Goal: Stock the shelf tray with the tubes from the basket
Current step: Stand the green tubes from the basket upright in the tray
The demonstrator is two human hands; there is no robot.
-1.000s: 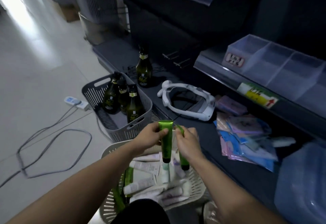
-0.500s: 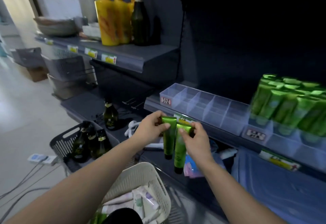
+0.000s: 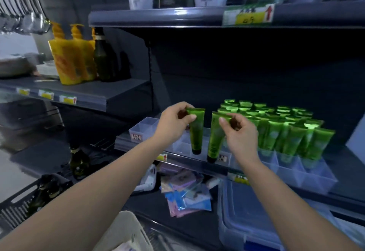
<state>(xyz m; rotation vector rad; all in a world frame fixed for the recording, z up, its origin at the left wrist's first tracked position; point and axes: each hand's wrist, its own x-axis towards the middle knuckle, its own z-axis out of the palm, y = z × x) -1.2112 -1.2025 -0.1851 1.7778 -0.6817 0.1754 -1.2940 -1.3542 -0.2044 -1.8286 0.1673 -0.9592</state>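
Observation:
My left hand pinches the crimped top of a green tube that hangs cap down. My right hand holds a second green tube the same way, just to the right. Both tubes hang over the empty cells of the clear divided shelf tray. Several green tubes stand upright in the tray's right part. The white basket shows only its rim at the bottom edge.
Yellow pump bottles and a dark bottle stand on the left shelf. Below the tray lie sachets and a clear lidded box. A dark basket with bottles sits at lower left. An upper shelf overhangs.
Both hands have risen from the basket up to the shelf tray, each with a green tube. The tubes have moved apart, and the view has tilted up toward the shelves.

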